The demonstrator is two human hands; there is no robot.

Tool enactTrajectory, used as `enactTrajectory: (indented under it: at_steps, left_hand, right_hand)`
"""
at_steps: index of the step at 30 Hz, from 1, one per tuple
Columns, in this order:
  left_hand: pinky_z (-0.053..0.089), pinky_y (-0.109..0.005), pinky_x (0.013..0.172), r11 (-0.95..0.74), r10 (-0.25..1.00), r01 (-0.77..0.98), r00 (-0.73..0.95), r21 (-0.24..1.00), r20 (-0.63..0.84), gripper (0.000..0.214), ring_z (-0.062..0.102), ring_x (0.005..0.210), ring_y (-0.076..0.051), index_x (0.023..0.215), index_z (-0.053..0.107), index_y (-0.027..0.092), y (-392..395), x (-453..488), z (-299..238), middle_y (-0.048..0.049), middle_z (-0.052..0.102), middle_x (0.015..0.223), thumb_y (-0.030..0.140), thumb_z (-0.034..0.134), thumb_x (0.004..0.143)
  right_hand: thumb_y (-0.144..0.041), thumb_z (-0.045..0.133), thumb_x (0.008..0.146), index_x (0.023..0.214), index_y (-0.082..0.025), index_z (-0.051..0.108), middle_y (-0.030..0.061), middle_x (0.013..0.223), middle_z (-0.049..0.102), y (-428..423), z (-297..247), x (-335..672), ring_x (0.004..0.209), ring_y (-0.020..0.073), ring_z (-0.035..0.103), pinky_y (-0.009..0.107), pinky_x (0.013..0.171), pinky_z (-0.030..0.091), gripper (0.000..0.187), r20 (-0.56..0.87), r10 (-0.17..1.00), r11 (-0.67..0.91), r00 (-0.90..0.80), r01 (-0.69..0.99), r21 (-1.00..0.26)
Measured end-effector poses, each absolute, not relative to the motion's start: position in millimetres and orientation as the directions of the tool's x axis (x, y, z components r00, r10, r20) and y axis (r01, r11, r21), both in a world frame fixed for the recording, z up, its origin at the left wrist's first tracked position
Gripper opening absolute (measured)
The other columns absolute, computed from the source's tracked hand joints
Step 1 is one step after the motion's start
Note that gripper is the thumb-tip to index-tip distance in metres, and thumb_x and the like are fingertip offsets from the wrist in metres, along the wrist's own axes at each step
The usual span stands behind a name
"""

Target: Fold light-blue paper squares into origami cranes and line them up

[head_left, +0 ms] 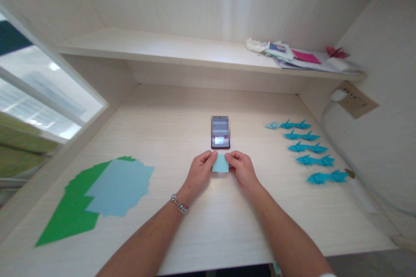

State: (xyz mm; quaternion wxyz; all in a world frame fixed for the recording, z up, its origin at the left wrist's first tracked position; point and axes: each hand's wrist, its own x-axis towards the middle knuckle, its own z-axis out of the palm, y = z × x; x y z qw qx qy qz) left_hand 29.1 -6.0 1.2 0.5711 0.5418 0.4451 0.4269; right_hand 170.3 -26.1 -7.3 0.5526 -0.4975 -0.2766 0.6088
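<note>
Pale blue paper: a small, flat, four-sided piece with crisp straight edges point(220, 163) sits between your two hands, near the middle of the desk's front half. Your left hand point(202, 166) pinches its left edge, thumb on top, fingers curled beneath; your right hand point(241, 166) pinches the right edge likewise. Both grips are closed on the paper with no visible gap. A silver-toned chain-link bracelet point(179, 204) circles your left wrist.

Just beyond the piece lies a dark-rimmed rectangular device with a lit screen point(220, 141), its upper part pixelated. Pale wood-grain desktop point(175, 110) underneath, smooth and matt.

To your left, light blue paper sheets point(121, 188) are fanned with stepped, jagged outlines, overlapping bright green paper sheets point(61, 212) that end in a sharp corner.

To your right, blue folded-paper figures with pointed tips point(326, 177) stand in five rows; the farthest row's leftmost one is paler.
</note>
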Motion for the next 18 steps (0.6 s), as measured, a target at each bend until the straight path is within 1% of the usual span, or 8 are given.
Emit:
enactTrajectory:
  at_steps: [5, 9, 11, 14, 18]
  left_hand:
    - [0.046, -0.023, 0.053, 0.077, 0.964, 0.006, 0.255, 0.997, -0.076, 0.030, 0.055, 0.058, -0.013, 0.071, 0.063, 0.014, -4.5, 26.3, -2.1, -0.0002, 0.059, 0.063, 0.043, 0.061, 0.080]
    - [0.052, -0.026, 0.062, 0.111, 0.953, -0.022, 0.287, 0.994, -0.100, 0.026, 0.062, 0.066, -0.015, 0.080, 0.068, 0.013, -3.1, 23.2, -2.8, -0.0038, 0.068, 0.073, 0.037, 0.071, 0.071]
    - [0.052, -0.026, 0.064, 0.108, 0.953, -0.027, 0.288, 0.994, -0.096, 0.027, 0.063, 0.068, -0.015, 0.085, 0.069, 0.013, -2.1, 22.2, -2.2, -0.0054, 0.070, 0.077, 0.035, 0.072, 0.071]
    - [0.052, -0.025, 0.062, 0.095, 0.963, -0.001, 0.252, 0.996, -0.091, 0.027, 0.063, 0.065, -0.014, 0.087, 0.071, 0.013, -0.2, 21.3, -1.5, -0.0062, 0.071, 0.078, 0.035, 0.071, 0.072]
    - [0.050, -0.024, 0.055, 0.147, 0.956, 0.008, 0.256, 0.989, -0.144, 0.030, 0.062, 0.056, -0.013, 0.087, 0.069, 0.012, 0.5, 22.0, -0.6, -0.0052, 0.069, 0.069, 0.036, 0.072, 0.070]
  right_hand:
    - [-0.040, 0.073, 0.065, 0.069, -0.017, 0.064, -0.0008, 0.062, 0.061, -26.3, -9.8, 170.9, 0.058, 0.0132, 0.054, 0.026, 0.055, 0.043, 0.025, -0.237, 0.960, -0.178, 0.151, -0.327, -0.928]
    - [-0.041, 0.072, 0.066, 0.072, -0.017, 0.066, -0.0006, 0.064, 0.062, -26.3, -9.1, 172.0, 0.059, 0.0126, 0.055, 0.025, 0.055, 0.043, 0.025, -0.228, 0.953, -0.163, 0.200, -0.295, -0.941]
    - [-0.041, 0.072, 0.066, 0.072, -0.017, 0.066, -0.0003, 0.065, 0.063, -25.9, -8.9, 173.0, 0.059, 0.0125, 0.056, 0.025, 0.056, 0.044, 0.025, -0.227, 0.954, -0.162, 0.194, -0.301, -0.940]
    - [-0.040, 0.073, 0.065, 0.073, -0.017, 0.066, 0.0004, 0.065, 0.063, -24.9, -9.4, 175.2, 0.058, 0.0129, 0.057, 0.026, 0.055, 0.046, 0.026, -0.227, 0.959, -0.170, 0.168, -0.296, -0.940]
    - [-0.039, 0.076, 0.061, 0.078, -0.016, 0.067, 0.0016, 0.066, 0.065, -23.1, -11.7, 179.2, 0.058, 0.0135, 0.058, 0.026, 0.055, 0.046, 0.030, -0.231, 0.954, -0.178, 0.193, -0.260, -0.949]
